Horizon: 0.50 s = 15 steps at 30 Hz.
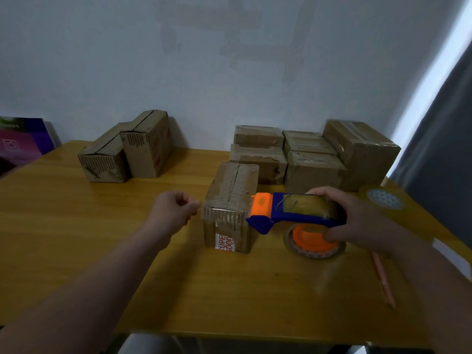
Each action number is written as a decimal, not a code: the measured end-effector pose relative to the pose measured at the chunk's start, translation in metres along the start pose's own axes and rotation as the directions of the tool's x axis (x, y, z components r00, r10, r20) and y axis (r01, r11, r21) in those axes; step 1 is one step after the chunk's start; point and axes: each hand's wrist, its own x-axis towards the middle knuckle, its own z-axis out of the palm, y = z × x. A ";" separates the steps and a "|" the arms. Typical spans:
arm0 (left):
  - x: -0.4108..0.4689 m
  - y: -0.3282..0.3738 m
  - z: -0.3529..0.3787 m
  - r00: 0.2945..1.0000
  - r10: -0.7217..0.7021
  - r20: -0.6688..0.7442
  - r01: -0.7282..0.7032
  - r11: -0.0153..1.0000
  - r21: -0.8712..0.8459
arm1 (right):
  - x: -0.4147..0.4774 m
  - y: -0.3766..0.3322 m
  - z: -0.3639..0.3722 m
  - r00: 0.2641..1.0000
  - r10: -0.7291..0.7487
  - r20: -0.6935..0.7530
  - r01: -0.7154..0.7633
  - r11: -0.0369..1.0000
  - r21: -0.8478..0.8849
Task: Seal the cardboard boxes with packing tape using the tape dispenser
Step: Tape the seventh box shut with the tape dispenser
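A small cardboard box (231, 200) stands in the middle of the wooden table (102, 238), its top flaps closed with a seam running away from me. My right hand (357, 221) grips a blue and orange tape dispenser (288, 213) loaded with a tape roll; its orange nose touches the box's near right top edge. Just left of the box hovers my left hand (173, 208), fingers curled with the thumb and forefinger pinched together. Whether it pinches a tape end, I cannot tell.
Two unsealed-looking boxes (125, 149) lie at the back left. Several taped boxes (311, 154) are stacked at the back right. A spare tape roll (383, 199) sits at the right edge, and a pink pen (383, 282) lies near the front right. A purple carton (20, 141) is at far left.
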 end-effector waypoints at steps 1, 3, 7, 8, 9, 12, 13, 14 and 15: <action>-0.001 -0.002 0.003 1.000 -0.002 0.001 0.002 1.000 -0.005 | 0.001 0.002 0.002 1.000 0.016 0.013 -0.015 0.999 -0.037; -0.003 -0.004 0.008 1.000 -0.001 0.007 0.001 1.000 -0.018 | 0.004 0.007 0.009 0.997 0.062 0.037 -0.057 0.991 -0.123; -0.006 -0.010 0.017 1.000 0.009 0.010 -0.009 1.000 -0.002 | 0.012 0.014 0.028 0.995 0.093 0.046 -0.083 0.980 -0.180; -0.006 -0.012 0.018 1.000 0.015 0.008 -0.016 0.999 0.033 | 0.012 0.014 0.033 0.994 0.095 0.049 -0.085 0.978 -0.189; -0.005 -0.014 0.019 1.000 0.012 0.013 -0.013 0.997 0.071 | 0.012 0.012 0.036 0.994 0.100 0.052 -0.088 0.976 -0.201; -0.004 -0.022 0.019 0.997 -0.060 0.042 0.055 0.992 0.115 | 0.010 0.010 0.042 0.993 0.103 0.049 -0.091 0.975 -0.204; -0.004 -0.022 0.018 0.997 -0.066 0.025 0.062 0.986 0.152 | 0.010 0.010 0.043 0.993 0.105 0.046 -0.094 0.975 -0.199; -0.004 -0.023 0.018 0.999 -0.047 -0.019 0.050 0.984 0.172 | 0.010 0.010 0.044 0.993 0.110 0.045 -0.099 0.975 -0.199; -0.004 -0.021 0.017 0.997 -0.016 -0.081 0.027 0.990 0.141 | 0.010 0.011 0.045 0.992 0.115 0.044 -0.104 0.974 -0.201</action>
